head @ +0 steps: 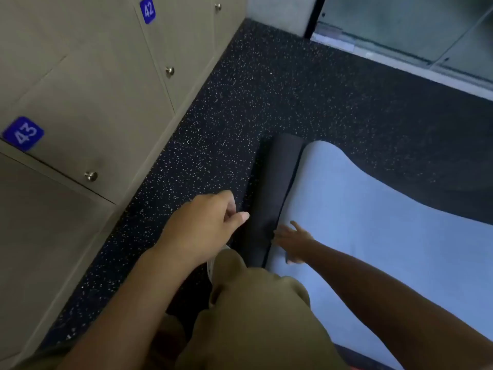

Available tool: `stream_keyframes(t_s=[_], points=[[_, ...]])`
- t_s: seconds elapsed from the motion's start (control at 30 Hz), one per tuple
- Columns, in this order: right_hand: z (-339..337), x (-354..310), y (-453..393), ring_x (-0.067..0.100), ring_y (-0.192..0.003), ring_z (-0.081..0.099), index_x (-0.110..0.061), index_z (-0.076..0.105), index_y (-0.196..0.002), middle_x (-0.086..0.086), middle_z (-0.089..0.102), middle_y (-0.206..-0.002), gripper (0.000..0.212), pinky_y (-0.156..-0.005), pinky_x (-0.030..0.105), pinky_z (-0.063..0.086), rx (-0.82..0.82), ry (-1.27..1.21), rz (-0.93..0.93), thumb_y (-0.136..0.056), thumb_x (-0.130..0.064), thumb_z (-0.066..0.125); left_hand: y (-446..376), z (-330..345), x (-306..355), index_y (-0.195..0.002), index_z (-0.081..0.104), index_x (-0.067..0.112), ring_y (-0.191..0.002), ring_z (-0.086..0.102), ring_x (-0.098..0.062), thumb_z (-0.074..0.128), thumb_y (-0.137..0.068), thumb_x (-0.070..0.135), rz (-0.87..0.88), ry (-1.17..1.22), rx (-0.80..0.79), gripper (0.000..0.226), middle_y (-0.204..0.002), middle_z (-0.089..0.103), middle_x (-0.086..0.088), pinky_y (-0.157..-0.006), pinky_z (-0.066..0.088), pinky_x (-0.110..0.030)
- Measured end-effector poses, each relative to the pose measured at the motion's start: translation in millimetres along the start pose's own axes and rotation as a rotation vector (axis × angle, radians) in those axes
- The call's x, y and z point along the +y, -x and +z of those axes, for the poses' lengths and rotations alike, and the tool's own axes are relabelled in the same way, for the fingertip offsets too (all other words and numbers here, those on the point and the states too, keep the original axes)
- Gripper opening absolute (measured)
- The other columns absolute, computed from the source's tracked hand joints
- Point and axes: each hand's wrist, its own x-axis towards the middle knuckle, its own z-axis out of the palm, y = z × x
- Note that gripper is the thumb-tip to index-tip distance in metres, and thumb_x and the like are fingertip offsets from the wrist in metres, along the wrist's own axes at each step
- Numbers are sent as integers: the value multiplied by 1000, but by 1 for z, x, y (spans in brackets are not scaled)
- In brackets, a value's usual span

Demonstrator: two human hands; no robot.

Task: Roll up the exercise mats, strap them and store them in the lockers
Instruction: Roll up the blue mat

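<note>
The floor [280, 84] is dark rubber flecked with pale specks, and it runs ahead of both hands to a pale sill and a glass panel [416, 25] at the far right. To the left of the left hand [210, 220] stands a bank of beige lockers [88, 84] with round metal knobs and blue number plates reading 42 and 43; their doors are closed. The mat [373, 209] lies on the floor under and to the right of the right hand [290, 243], its light blue face up and its far edge wavy. Between the two hands the mat's near end is wound into a dark roll [274, 188], which lies flat and points away from the person. The left hand hangs just left of the roll with its fingers curled in, thumb forward; it seems to pinch nothing, though the fingertips are hidden. The right hand lies spread with straight fingers on the blue surface, touching the roll's edge. A knee in tan trousers [253, 303] fills the space below both hands.
</note>
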Motion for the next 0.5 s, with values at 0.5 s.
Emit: stream_keyframes(t_s=[0.5], points=[[6,-1,-2,33,-145,25,-28,25,-157,14,33,-155,80,-120,46,17,199,173,29,-92,-51,66,-2,-5,-1,-91,58,32,-76,63,-8,57,-98,55,3,-33,-2,24,-87,69,11,-70,54,-35]])
